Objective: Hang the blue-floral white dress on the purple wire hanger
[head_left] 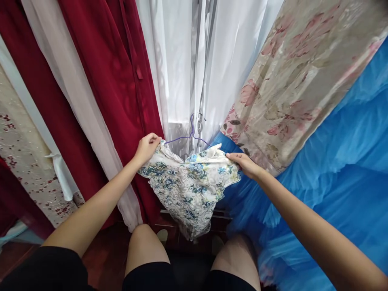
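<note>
A white blouse (188, 190) with blue, green and yellow floral embroidery hangs in front of me, spread wide between my hands. Its neckline sits on a thin purple hanger (191, 131), whose hook points up and away. My left hand (148, 148) pinches the fabric at the blouse's left shoulder. At the opposite shoulder, my right hand (244, 161) grips the cloth edge between thumb and fingers. The garment's lower end hangs down above the floor, between my knees.
Dark red drapes (97, 72) and a pale pink length of cloth (72, 81) hang at left. White fabric (178, 60) hangs behind the hanger. On the right are a beige floral cloth (291, 81) and a full blue tulle skirt (339, 169). The tiled floor (106, 250) is reddish brown.
</note>
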A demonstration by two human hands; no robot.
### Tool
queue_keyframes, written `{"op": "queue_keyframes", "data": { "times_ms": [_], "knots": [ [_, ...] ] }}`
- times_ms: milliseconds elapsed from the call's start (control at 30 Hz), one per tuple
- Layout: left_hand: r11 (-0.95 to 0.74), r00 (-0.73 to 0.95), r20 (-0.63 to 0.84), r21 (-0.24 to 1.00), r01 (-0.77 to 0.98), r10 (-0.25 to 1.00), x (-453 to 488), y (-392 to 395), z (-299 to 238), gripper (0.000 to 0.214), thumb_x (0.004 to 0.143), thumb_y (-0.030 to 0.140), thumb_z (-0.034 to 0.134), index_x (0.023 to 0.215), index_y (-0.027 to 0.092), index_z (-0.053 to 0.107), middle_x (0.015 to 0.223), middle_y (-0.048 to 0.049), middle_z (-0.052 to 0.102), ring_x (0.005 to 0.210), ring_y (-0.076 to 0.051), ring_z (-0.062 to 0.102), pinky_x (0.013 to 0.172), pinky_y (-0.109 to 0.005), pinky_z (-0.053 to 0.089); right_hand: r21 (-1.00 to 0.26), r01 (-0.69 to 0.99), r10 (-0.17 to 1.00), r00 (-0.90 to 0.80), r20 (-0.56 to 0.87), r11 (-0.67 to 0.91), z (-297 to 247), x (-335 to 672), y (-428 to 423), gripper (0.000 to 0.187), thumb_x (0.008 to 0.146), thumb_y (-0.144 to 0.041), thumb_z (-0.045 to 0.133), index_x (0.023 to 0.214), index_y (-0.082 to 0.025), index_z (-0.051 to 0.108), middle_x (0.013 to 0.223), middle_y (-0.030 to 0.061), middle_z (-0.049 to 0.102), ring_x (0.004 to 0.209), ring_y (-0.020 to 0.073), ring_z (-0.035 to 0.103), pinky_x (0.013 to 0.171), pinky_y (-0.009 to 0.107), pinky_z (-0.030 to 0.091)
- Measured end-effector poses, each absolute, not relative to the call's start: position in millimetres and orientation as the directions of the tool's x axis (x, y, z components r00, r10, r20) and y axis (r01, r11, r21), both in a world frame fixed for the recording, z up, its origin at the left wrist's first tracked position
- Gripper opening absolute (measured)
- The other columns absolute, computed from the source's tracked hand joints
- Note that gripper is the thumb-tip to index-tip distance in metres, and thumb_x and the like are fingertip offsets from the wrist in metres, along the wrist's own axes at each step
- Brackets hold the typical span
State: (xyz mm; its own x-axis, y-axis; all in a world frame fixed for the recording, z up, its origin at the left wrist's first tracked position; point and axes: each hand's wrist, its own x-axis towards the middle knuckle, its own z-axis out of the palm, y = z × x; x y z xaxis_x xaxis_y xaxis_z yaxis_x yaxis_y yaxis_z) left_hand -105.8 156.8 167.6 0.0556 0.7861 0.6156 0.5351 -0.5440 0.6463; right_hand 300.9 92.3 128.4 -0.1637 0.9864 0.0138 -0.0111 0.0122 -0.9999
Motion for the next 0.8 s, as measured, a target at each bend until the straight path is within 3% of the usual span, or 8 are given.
{"op": "queue_keyframes", "data": {
  "times_ms": [67,133,267,400,467,533,700,800],
  "knots": [
    [-0.627,0.166,0.656,0.569,0.532,0.736,-96,143,174,0.029,0.094,0.044,0.050,0.090,0.018,0.062,0.078,-0.0008,0.061,0.070,-0.015,0.052,0.066,-0.026,0.037,-0.994,-0.020,0.993,-0.043,0.112,0.111,132,305,92,0.041,0.072,-0.052,0.083,0.063,-0.020,0.059,0.052,-0.0031,0.061,0.043,0.0108,0.049,0.044,0.023,0.040],
    [-0.653,0.252,0.662,0.469,0.595,0.705,-87,134,180,0.031,0.095,0.047,0.051,0.096,0.020,0.064,0.081,-0.0009,0.062,0.072,-0.016,0.053,0.068,-0.026,0.037,-0.985,-0.078,0.986,0.072,0.148,0.154,148,303,95,0.034,0.072,-0.048,0.083,0.067,-0.020,0.063,0.057,-0.0013,0.065,0.049,0.0135,0.055,0.048,0.025,0.044],
    [-0.561,0.225,0.653,0.367,0.742,0.724,-82,143,181,0.033,0.091,0.050,0.056,0.080,0.020,0.062,0.068,-0.0008,0.058,0.066,-0.017,0.050,0.063,-0.028,0.031,-0.981,-0.127,0.986,0.101,0.132,0.144,195,275,92,0.027,0.075,-0.043,0.078,0.082,-0.019,0.071,0.069,0.0046,0.073,0.068,0.0229,0.068,0.067,0.032,0.054],
    [-0.469,-0.045,0.622,0.635,0.614,0.782,-87,161,164,0.055,0.091,0.063,0.049,0.057,0.021,0.042,0.053,0.0015,0.038,0.054,-0.014,0.036,0.056,-0.028,0.024,-0.965,0.001,0.931,-0.261,0.254,0.263,215,230,42,0.040,0.088,-0.057,0.063,0.095,-0.019,0.074,0.081,0.0050,0.075,0.081,0.0236,0.070,0.076,0.034,0.056],
    [-0.472,-0.160,0.564,0.789,0.392,0.810,-84,159,155,0.062,0.090,0.073,0.043,0.055,0.022,0.035,0.052,0.0021,0.033,0.050,-0.012,0.031,0.052,-0.029,0.024,-0.911,0.127,0.780,-0.570,0.258,0.393,210,211,13,0.042,0.095,-0.057,0.055,0.105,-0.022,0.074,0.097,0.0054,0.075,0.094,0.0242,0.069,0.086,0.037,0.055],
    [-0.510,-0.173,0.544,0.835,0.205,0.821,-74,149,151,0.067,0.090,0.079,0.037,0.054,0.022,0.031,0.053,0.0016,0.032,0.050,-0.012,0.030,0.051,-0.029,0.026,-0.795,0.231,0.671,-0.690,0.272,0.561,200,201,-4,0.038,0.096,-0.052,0.057,0.117,-0.024,0.071,0.114,0.0064,0.072,0.108,0.0258,0.066,0.098,0.042,0.051],
    [-0.440,0.163,0.439,0.897,-0.033,0.883,-25,100,163,0.076,0.088,0.086,0.016,0.048,0.022,0.025,0.048,-0.0010,0.030,0.048,-0.012,0.033,0.054,-0.032,0.038,-0.596,0.394,0.710,-0.472,0.523,0.700,166,204,16,0.052,0.093,-0.046,0.065,0.140,-0.025,0.054,0.142,0.0115,0.055,0.133,0.0301,0.049,0.115,0.049,0.035],
    [-0.293,0.394,0.312,0.950,-0.109,0.865,5,69,176,0.074,0.090,0.084,0.015,0.048,0.022,0.019,0.045,-0.0017,0.031,0.048,-0.013,0.040,0.059,-0.035,0.046,-0.713,0.378,0.794,-0.429,0.431,0.591,150,210,30,0.039,0.095,-0.053,0.059,0.115,-0.021,0.067,0.112,0.0080,0.068,0.107,0.0265,0.061,0.095,0.040,0.049]
  ]
}}
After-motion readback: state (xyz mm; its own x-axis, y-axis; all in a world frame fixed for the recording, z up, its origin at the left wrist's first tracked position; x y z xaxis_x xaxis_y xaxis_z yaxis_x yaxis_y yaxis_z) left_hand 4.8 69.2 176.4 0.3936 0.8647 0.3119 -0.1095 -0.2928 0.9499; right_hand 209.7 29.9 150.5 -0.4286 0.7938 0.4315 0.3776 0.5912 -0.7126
